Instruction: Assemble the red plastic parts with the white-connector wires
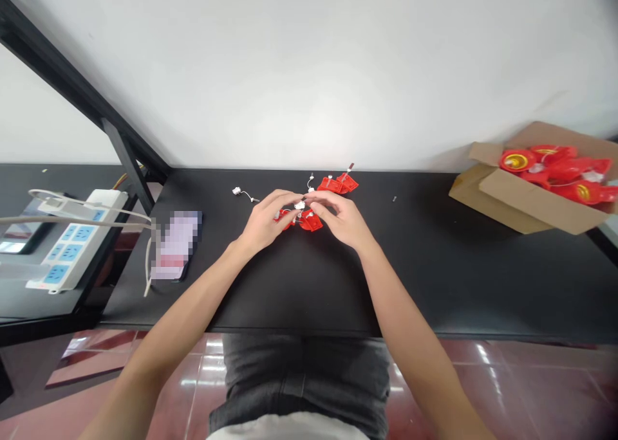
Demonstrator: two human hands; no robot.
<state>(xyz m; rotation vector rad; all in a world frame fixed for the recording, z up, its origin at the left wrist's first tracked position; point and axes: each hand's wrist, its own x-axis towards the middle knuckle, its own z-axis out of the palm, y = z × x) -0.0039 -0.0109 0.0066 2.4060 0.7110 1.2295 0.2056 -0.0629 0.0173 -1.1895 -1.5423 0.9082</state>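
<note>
Above the black table's middle, my left hand and my right hand meet with fingers curled inward. A small white part shows between their fingertips, pinched from both sides. Just under it lie red plastic pieces with white bits on them, partly covered by my fingers. Farther back, beyond my right fingers, are more red pieces with thin metal strips. A white part with a short wire rests to the left of my left hand. The exact kind of the white part is too small to tell.
On the right stands an open cardboard box of red and gold plastic items. At left lie a phone, a white power strip and cables. A black metal frame rises there. A tiny metal bit sits right of centre.
</note>
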